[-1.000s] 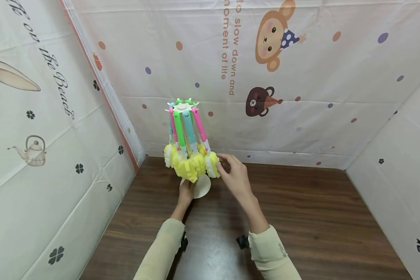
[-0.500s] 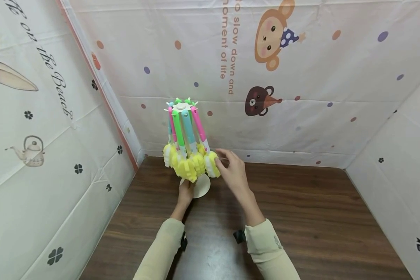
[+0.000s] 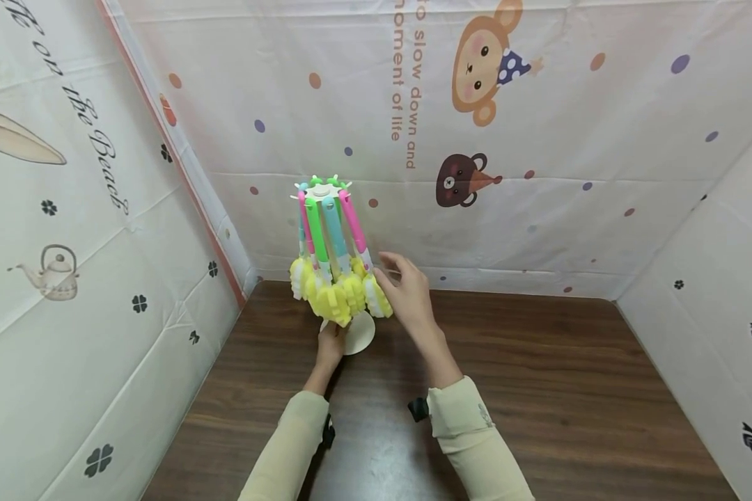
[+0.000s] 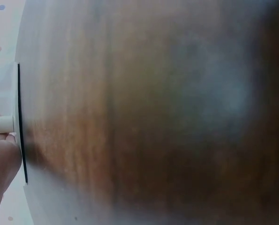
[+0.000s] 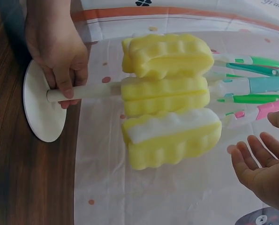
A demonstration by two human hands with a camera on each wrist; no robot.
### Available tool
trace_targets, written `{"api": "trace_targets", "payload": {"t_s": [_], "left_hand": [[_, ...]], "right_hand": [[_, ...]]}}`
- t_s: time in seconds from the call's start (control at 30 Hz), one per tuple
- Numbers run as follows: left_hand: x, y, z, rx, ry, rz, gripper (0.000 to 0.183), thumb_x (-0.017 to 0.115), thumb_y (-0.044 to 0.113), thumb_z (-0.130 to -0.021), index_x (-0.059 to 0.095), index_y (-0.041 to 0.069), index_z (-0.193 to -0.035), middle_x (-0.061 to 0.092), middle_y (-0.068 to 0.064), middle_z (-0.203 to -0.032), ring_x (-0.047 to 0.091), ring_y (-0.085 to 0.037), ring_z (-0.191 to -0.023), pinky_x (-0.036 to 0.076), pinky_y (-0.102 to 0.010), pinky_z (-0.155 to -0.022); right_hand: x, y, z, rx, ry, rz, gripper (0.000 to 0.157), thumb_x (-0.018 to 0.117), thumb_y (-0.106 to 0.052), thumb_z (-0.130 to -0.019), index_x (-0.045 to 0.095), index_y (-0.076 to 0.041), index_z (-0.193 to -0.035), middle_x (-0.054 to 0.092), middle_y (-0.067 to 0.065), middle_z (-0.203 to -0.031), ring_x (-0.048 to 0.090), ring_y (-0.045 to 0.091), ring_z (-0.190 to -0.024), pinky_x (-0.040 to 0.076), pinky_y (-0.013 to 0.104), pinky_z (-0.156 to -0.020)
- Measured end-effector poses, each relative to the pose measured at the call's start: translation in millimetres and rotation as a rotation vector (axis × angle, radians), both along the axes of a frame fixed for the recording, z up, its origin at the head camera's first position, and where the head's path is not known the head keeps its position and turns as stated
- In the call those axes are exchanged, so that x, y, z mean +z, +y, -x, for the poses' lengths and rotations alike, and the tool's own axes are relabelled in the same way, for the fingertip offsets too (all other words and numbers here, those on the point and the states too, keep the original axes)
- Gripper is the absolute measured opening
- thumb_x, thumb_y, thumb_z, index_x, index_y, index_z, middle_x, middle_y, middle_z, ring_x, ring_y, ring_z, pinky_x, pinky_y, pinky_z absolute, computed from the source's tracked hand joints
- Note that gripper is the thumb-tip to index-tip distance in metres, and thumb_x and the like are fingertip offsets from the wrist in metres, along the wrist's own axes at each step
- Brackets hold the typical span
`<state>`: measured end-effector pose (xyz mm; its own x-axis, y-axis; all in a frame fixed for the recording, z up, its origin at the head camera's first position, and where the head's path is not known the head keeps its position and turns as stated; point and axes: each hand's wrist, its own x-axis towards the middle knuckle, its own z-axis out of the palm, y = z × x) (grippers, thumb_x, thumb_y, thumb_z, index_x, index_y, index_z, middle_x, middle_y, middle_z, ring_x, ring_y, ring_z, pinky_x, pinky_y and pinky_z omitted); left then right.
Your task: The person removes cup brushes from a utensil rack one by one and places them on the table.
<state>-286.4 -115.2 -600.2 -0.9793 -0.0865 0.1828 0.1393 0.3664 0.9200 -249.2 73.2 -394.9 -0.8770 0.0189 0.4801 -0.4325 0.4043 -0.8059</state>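
Several sponge brushes with yellow and white heads (image 3: 332, 303) hang, heads down, from a white rotating rack (image 3: 322, 192) on a pole. Their handles are pink, green and blue. In the right wrist view my left hand (image 5: 59, 51) grips the white pole (image 5: 99, 90) just above the round white base (image 5: 43, 105). My right hand (image 3: 410, 296) is beside the rightmost brush (image 5: 174, 138), near its pink handle (image 5: 273, 108), with fingers loosely spread and nothing between them. In the left wrist view only part of my left hand (image 4: 3, 159) shows at the edge.
The stand is on a dark wood-grain table (image 3: 539, 376), towards its back left. Printed white cloth walls (image 3: 351, 83) rise behind and on both sides of the table.
My right hand has come off the rightmost brush head and moved up a little towards its handle. My left hand stays at the pole.
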Motion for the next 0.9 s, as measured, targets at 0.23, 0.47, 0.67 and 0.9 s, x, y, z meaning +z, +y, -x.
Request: {"api": "trace_targets", "payload": {"t_s": [0.23,0.47,0.67,0.9], "left_hand": [[-1.2,0.1,-1.4,0.001,-0.012,-0.009,0.038,0.058,0.017,-0.106,0.057,0.002,-0.14,0.059,-0.024,-0.139,0.055,-0.041,-0.13,0.051,-0.054,-0.101],[-0.8,1.2,-1.0,0.009,0.004,-0.022,0.037,0.06,0.018,-0.105,0.059,0.003,-0.139,0.061,-0.022,-0.137,0.058,-0.039,-0.127,0.052,-0.052,-0.1],[2.2,1.9,-3.2,-0.007,0.002,-0.066,0.037,0.058,0.02,-0.106,0.058,0.006,-0.14,0.059,-0.019,-0.14,0.055,-0.036,-0.131,0.05,-0.051,-0.103],[2.1,2.0,-3.9,-0.006,0.004,-0.059,0.037,0.057,0.02,-0.106,0.058,0.006,-0.141,0.06,-0.019,-0.139,0.056,-0.036,-0.13,0.05,-0.052,-0.102]], "right_hand": [[1.0,-7.4,11.5,0.003,0.0,0.017,0.036,0.074,-0.019,-0.096,0.067,-0.004,-0.128,0.069,0.011,-0.125,0.067,0.025,-0.114,0.055,0.033,-0.097],[1.8,-11.6,20.3,0.013,-0.005,0.029,0.039,0.075,-0.019,-0.095,0.066,-0.001,-0.129,0.069,0.012,-0.126,0.066,0.027,-0.114,0.055,0.037,-0.098],[6.2,-14.9,26.8,0.017,0.001,0.007,0.039,0.075,-0.018,-0.095,0.066,-0.002,-0.129,0.068,0.013,-0.125,0.066,0.027,-0.113,0.054,0.039,-0.099],[13.3,-18.6,31.8,0.02,0.025,-0.036,0.038,0.077,-0.018,-0.094,0.068,-0.004,-0.127,0.07,0.011,-0.124,0.067,0.024,-0.112,0.055,0.031,-0.096]]}}
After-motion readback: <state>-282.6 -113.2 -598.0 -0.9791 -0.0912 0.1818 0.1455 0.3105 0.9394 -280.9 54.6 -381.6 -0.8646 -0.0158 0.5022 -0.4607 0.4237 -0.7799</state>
